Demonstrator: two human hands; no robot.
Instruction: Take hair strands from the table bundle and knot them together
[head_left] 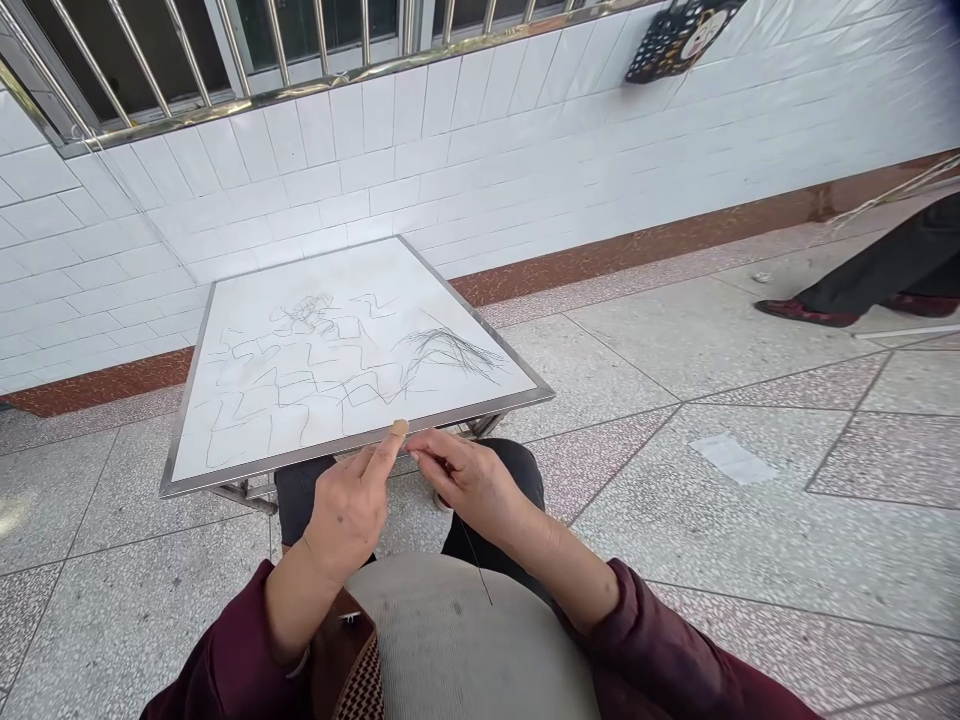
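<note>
White-topped table (352, 275) bears dark hairs (450, 350); right hand (469, 480) pinches a thin strand (476, 570), left hand (349, 510) open, forefinger (390, 445) extended.

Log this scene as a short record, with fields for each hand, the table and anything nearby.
Left hand: index finger at the table's near rim
Right hand: fingers close together, dark strand hanging below
Table: white top, metal rim, loose dark hairs lying on top
Nearby: another person's red shoe, dark trouser leg
</note>
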